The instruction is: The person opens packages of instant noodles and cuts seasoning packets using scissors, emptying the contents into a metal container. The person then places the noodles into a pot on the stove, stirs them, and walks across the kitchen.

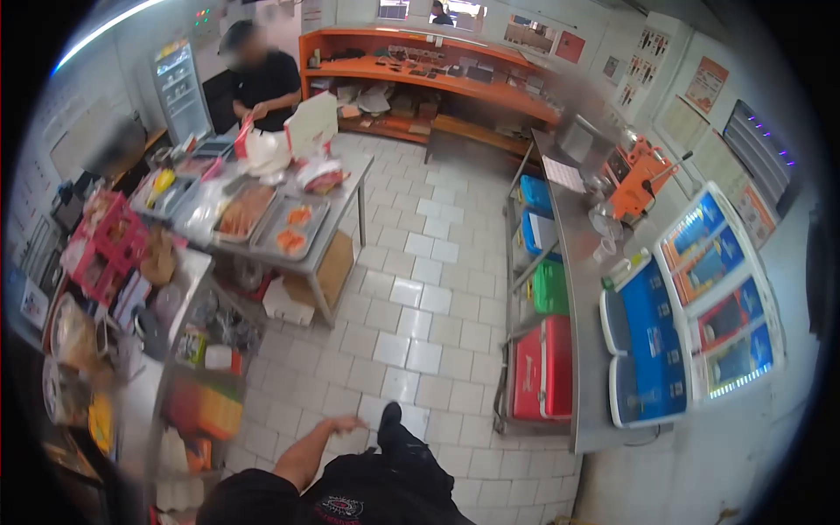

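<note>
My left hand (347,423) hangs low in front of my body over the tiled floor (398,346). Its fingers look stretched out, and I see nothing held in them. My black shoe (391,415) is just to the right of it. My right hand is out of view. Nearest ahead on the left stands a steel table (348,179) with a metal tray (308,252) of orange-red food portions and another tray of raw-looking meat (248,210).
A co-worker (267,83) stands behind the steel table, hands at a red-and-white bag (261,149). At left is a cluttered counter with a pink crate (103,249). Right, a long steel counter (573,262) carries an orange press (632,179) and a blue-fronted cooler box (652,350); a red cooler (542,367) sits below.
</note>
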{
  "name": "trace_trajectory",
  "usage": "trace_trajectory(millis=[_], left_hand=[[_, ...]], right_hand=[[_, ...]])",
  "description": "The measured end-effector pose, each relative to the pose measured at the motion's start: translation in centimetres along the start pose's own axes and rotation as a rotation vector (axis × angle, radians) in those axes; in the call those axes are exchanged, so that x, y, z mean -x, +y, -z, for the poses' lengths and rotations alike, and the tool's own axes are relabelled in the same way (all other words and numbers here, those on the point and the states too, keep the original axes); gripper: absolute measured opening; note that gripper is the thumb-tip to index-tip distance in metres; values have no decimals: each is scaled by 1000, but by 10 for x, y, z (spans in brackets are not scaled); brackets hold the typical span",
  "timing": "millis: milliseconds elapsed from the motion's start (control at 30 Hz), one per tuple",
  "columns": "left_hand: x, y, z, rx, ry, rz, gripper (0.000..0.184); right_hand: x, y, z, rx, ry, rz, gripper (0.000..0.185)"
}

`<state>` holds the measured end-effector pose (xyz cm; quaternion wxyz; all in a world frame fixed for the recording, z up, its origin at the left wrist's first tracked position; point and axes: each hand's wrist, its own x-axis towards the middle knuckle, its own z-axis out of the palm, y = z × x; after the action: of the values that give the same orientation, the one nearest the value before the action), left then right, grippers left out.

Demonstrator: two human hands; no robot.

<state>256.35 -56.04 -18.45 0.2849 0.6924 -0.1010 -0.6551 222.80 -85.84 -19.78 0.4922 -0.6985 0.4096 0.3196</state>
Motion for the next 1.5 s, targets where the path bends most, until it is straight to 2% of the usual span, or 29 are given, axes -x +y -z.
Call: trace_trajectory(millis=[33, 67, 100, 167, 233, 267, 300, 367, 400, 500, 533, 567, 667, 700, 733, 767, 833, 867, 900, 967, 1000, 1067, 1167, 1267, 1333, 1367, 1400, 1467, 1500], left_hand=[[9, -2, 1, 90, 5, 203, 87], [25, 3, 5, 160, -96, 273, 92], [37, 14, 12, 513, -63, 488, 94], [52, 24, 34, 989, -96, 220, 103], [25, 13, 62, 940, 109, 205, 82], [15, 17, 81, 948, 112, 207, 82], [5, 25, 103, 832, 119, 184, 75], [-19, 47, 154, 595, 132, 134, 62], [-39, 53, 174, 565, 130, 164, 60], [-136, 55, 235, 641, 110, 487, 53], [-154, 86, 266, 640, 114, 528, 51], [-171, 113, 308, 415, 63, 99, 48], [-260, 223, 451, 657, 116, 288, 70], [-226, 327, 496, 839, 40, 101, 74], [-251, 376, 551, 767, 12, 59, 78], [-262, 434, 602, 642, 45, 42, 68], [-318, 524, 700, 214, 253, -150, 66], [-340, 567, 747, 33, 409, -356, 58], [-363, 603, 787, 12, 560, -561, 48], [-420, 659, 866, 68, 708, -815, 46], [-418, 693, 895, 74, 709, -804, 46], [-399, 761, 949, 369, 647, -537, 39], [-428, 807, 1045, 469, 586, -467, 27], [-413, 871, 1132, 449, 743, -554, 17], [-441, 894, 1228, 272, 774, -615, 25], [-462, 905, 1275, 152, 814, -663, 29], [-465, 932, 1317, 65, 899, -642, 33], [-470, 985, 1406, -160, 1049, -610, 40], [-478, 1008, 1457, -297, 1113, -605, 42]], right_hand=[[-30, -23, 18, 137, -24, 73, 36], [-65, -45, 34, 340, -44, 182, 36], [-105, -71, 53, 520, -17, 309, 37], [-164, -164, 104, 522, 211, 415, 37], [-200, -311, 173, -156, 477, 370, 34], [-232, -372, 209, -222, 436, 471, 30], [-258, -431, 247, -306, 278, 475, 27], [-287, -535, 301, -400, 228, 630, 25], [-304, -561, 321, -390, 225, 622, 25], [-370, -635, 366, -336, 245, 545, 25], [-401, -639, 373, -345, 200, 474, 24], [-422, -638, 380, -352, 159, 398, 23], [-437, -637, 388, -17, -60, 115, 31], [-429, -651, 391, 155, -196, 140, 44], [-432, -657, 383, -375, -337, 12, 56], [-431, -660, 385, -503, -362, -38, 54], [-437, -673, 404, -438, -257, -77, 50], [-448, -683, 417, -354, -187, -83, 48], [-463, -695, 431, -296, -129, -96, 46], [-510, -733, 455, -255, -64, -115, 42], [-532, -753, 468, -242, -39, -118, 40], [-576, -797, 499, -225, -12, -116, 37], [-643, -870, 550, -154, 16, -82, 32], [-722, -930, 602, 160, 64, 95, 28], [-795, -997, 642, 271, 211, 257, 26], [-827, -1040, 663, 125, 292, 269, 25], [-832, -1113, 692, -383, 214, 110, 26], [-838, -1243, 739, -650, 218, 164, 24], [-857, -1287, 758, -646, 228, 167, 24]])
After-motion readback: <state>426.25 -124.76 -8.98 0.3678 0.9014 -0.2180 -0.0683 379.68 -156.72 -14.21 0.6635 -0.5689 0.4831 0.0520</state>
